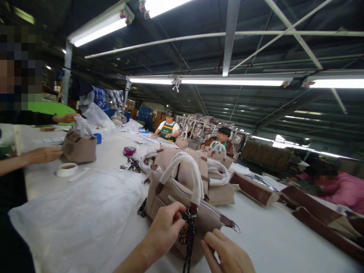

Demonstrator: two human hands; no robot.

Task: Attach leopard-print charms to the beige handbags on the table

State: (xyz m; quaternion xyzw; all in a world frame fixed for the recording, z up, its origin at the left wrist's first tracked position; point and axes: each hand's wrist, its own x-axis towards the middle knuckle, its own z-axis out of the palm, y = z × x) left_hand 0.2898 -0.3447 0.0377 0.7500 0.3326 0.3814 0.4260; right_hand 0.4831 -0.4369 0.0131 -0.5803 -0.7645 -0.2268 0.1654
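A beige handbag (pixel 162 206) with brown trim and a white-wrapped handle (pixel 196 178) stands on the table right in front of me. From the metal ring at the handle's base hangs a bag charm (pixel 191 231) with black braided cords and a leopard-patterned piece. My left hand (pixel 167 223) is closed, thumb and forefinger pinching at the charm's upper part. Just right of the charm's cords, my right hand (pixel 227 252) has its thumb and fingertips pressed together. Whatever thin thing those right fingertips hold is too small to make out.
More beige handbags (pixel 187 167) crowd behind mine. Clear plastic sheeting (pixel 93 216), a tape roll (pixel 67 169) and purple tape (pixel 129 151) lie leftward. A co-worker's hands (pixel 47 154) handle another bag (pixel 81 146). Brown-trimmed pieces (pixel 256 189) lie right; other people work beyond.
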